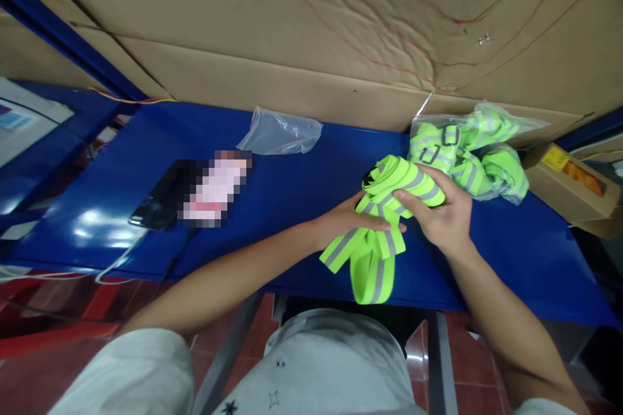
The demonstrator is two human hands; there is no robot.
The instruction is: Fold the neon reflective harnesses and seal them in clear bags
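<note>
A bundle of neon yellow-green strap (406,185) with a grey reflective stripe is held above the blue table. My right hand (445,207) grips the folded roll from the right, thumb on its front. From the left, my left hand (348,220) is closed on the strap lower down, thumb across it. Loops and a loose end hang below the hands. Just behind lie several similar straps in clear plastic bags (487,149), with black buckles showing at their left side.
On the blue table (302,188) lie an empty clear bag (282,133), a black phone (163,198) and a blurred pinkish object (214,191). An open cardboard box (574,188) stands at the right. Cardboard (243,19) with red wires rises behind.
</note>
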